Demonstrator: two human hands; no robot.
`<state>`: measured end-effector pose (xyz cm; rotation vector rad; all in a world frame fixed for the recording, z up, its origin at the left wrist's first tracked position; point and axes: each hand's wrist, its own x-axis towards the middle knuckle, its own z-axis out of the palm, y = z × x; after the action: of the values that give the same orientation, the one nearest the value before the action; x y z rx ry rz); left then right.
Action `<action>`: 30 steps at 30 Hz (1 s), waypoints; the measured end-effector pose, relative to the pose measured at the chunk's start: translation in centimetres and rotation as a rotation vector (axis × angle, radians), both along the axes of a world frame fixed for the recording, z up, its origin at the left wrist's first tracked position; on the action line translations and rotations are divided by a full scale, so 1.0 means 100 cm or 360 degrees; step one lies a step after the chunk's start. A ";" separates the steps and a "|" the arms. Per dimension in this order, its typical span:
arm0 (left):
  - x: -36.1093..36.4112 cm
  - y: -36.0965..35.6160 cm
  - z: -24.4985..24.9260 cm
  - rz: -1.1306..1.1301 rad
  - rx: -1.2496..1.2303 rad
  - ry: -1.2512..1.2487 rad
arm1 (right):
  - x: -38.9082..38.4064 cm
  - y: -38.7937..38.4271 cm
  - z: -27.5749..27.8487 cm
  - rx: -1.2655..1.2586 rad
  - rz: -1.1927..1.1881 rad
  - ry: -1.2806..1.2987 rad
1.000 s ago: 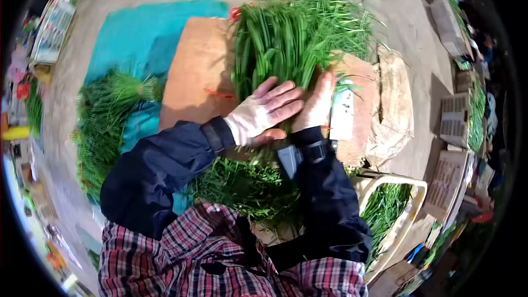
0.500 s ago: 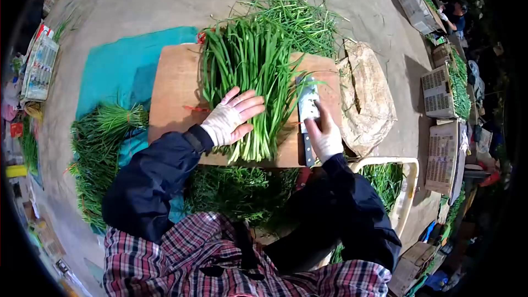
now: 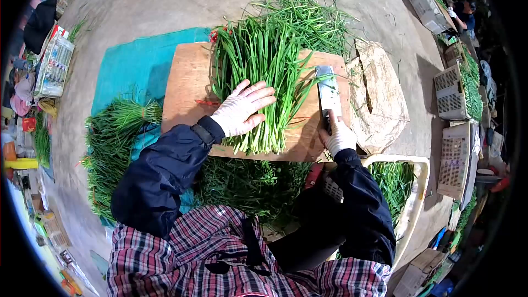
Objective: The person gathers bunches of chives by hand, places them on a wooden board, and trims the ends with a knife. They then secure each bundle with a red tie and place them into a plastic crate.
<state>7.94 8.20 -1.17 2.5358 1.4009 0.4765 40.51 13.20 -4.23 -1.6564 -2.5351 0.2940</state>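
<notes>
A thick bunch of long green stalks [image 3: 261, 71] lies on a wooden board [image 3: 184, 88], its pale ends toward me. My left hand [image 3: 246, 109], in a light glove, rests flat on the lower part of the bunch with its fingers apart. At the right side of the board, my right hand [image 3: 337, 135] is wrapped round the dark handle of a wide-bladed knife [image 3: 328, 89]. The blade lies on the board and points away from me. Part of the handle is hidden under my fingers.
Loose green stalks [image 3: 313, 22] lie beyond the board. A teal sheet [image 3: 124, 69] and bundled greens [image 3: 110, 154] are at the left. To the right are a crumpled sack [image 3: 385, 99], a white-rimmed container [image 3: 421, 187], crates [image 3: 451, 93] and a distant person [image 3: 466, 16].
My right hand has moved down from beside the blade and closed round the knife handle. My left hand stays on the bunch. The whole view has shifted slightly.
</notes>
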 end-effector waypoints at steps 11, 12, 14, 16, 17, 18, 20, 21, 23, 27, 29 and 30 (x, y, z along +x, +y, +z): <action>0.004 0.006 0.027 0.0006 0.0032 -0.0041 | -0.057 -0.050 -0.002 -0.1700 -0.0489 0.1072; 0.005 0.009 0.033 -0.0015 0.0027 -0.0020 | -0.061 -0.048 0.008 -0.1900 -0.0612 0.1337; 0.008 0.016 0.041 -0.0068 0.0068 -0.0031 | -0.068 -0.040 0.005 -0.1940 -0.0698 0.1530; 0.016 0.022 0.053 -0.0240 0.0051 -0.0135 | -0.077 -0.034 0.005 -0.1835 -0.0618 0.1772; 0.022 0.025 0.054 -0.0371 0.0044 -0.0208 | -0.083 -0.027 0.012 -0.1777 -0.0564 0.1611; 0.032 0.025 0.068 -0.0463 -0.0055 -0.0157 | -0.089 -0.018 0.017 -0.1719 -0.0511 0.1453; 0.043 0.025 0.054 -0.0683 -0.0074 -0.0311 | -0.094 -0.005 0.015 -0.1610 -0.0372 0.1360; 0.049 0.026 0.049 -0.0762 0.0006 -0.0196 | -0.095 0.004 0.008 -0.1455 -0.0226 0.1194; 0.055 0.021 0.036 -0.0775 0.0012 -0.0251 | -0.095 0.017 -0.002 -0.1066 0.0125 0.0911; 0.056 0.015 0.018 -0.0600 0.0087 -0.0004 | -0.084 0.025 0.019 -0.0494 0.0393 0.0476; 0.057 0.014 0.016 -0.0558 0.0054 0.0093 | -0.073 0.023 0.008 -0.0181 0.0485 0.0173; 0.058 0.014 0.018 -0.0524 0.0032 0.0157 | -0.069 0.020 0.002 0.0035 0.0562 0.0039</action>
<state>13.78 9.62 0.61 2.7651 0.9792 0.3108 33.66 15.21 -4.05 -1.1808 -2.7903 0.3084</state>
